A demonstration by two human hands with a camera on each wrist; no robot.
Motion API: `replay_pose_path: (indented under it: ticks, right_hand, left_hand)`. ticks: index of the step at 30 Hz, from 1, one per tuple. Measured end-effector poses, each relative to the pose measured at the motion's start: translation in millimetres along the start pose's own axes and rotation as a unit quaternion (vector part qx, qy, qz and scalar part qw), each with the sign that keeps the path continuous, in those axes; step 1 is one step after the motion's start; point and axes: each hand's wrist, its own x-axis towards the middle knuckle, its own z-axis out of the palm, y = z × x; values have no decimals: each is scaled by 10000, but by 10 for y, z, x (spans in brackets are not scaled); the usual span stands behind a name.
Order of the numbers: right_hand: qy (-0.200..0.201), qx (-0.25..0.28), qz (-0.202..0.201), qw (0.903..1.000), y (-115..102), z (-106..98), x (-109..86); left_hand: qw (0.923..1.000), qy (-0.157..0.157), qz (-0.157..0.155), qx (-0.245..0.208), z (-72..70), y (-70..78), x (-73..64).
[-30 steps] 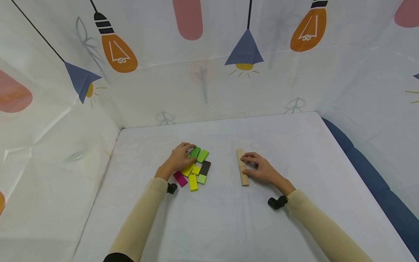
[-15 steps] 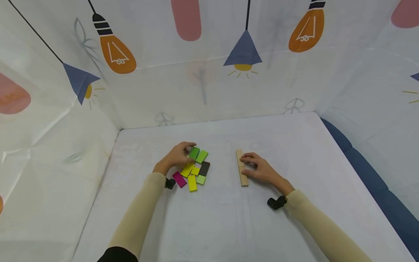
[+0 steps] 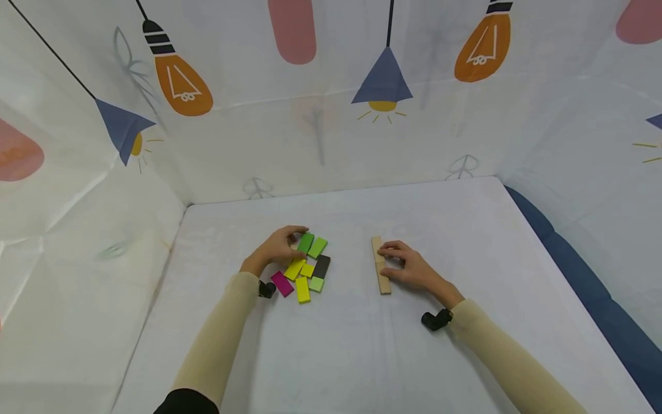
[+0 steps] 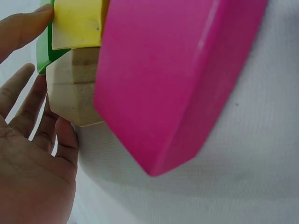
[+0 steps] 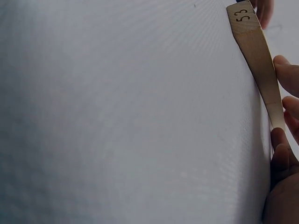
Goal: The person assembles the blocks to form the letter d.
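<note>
My left hand (image 3: 279,247) is at the left side of a cluster of coloured wooden blocks. Its thumb and forefinger lie around a green block (image 3: 306,242), the thumb tip near a yellow block (image 3: 295,269). Close up in the left wrist view are a magenta block (image 4: 159,79) and a plain wooden block (image 4: 77,88), beside the spread fingers of that hand. Two plain wooden blocks (image 3: 385,282) form a straight row, end to end. Bent, parted fingers of my right hand (image 3: 411,267) touch the row's right side; one block's end is marked 53 in the right wrist view.
Also in the cluster are a dark brown block (image 3: 322,267), a light green block (image 3: 318,248) and more yellow and pale green ones. A white-covered table (image 3: 331,356) meets a white patterned sheet (image 3: 331,144) behind. Something dark blue (image 3: 584,270) borders the right edge.
My left hand has drawn back slightly to the left from the green block. The right hand and the row of plain blocks have stayed put; the head view has shifted a little.
</note>
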Motion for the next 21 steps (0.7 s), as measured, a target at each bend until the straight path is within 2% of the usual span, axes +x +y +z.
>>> replay_pose_path:
  ticks: [12, 21]
  right_hand:
    - [26, 10, 33, 10000, -2, 1, 4]
    - [26, -8, 7, 10000, -24, -2, 2]
  left_hand:
    - [9999, 88, -51, 28, 1, 21, -8]
    - [9988, 459, -159, -29, 2, 10, -19]
